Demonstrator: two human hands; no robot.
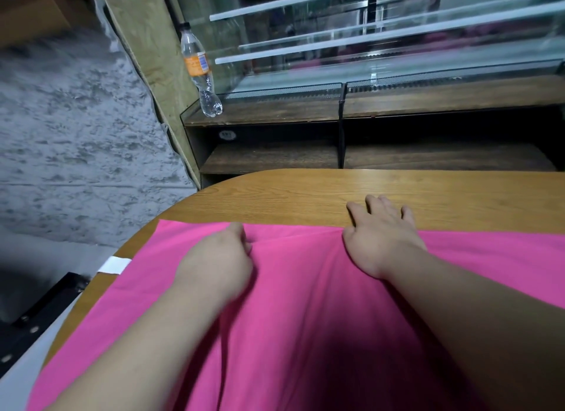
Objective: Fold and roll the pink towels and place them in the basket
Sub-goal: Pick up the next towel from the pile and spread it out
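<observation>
Pink towel held at its far edge, fold not yet made

A single pink towel (305, 288) is spread across the wooden bench (367, 190), reaching from the near edge of the view to a far hem that runs from left to right just short of the bench's middle. The left hand (223, 251) is seen with its fingers curled at that far hem and appears to be pinching a small ridge of cloth, though motion blur leaves the grip uncertain. The right hand (382, 236) is laid flat with its fingers spread, the palm pressing the hem and the fingertips resting on bare wood beyond it.

Several risks can be judged from here. If only the left side is lifted while the right is pinned, the hem may be pulled askew and the fold laid crooked. The left end of the towel lies near the curved bench edge, so a tug towards that side could let a corner slide off. A crease left under the palm would be rolled in later and a lumpy roll produced. No basket is in view, so its place cannot be told.

The cloth looks thin, smooth and limp, a uniform bright pink. Soft wrinkles run from the hands towards the near side, and a deep shadow is cast over the middle. A plastic bottle (200, 71) stands well apart on a far cabinet
</observation>
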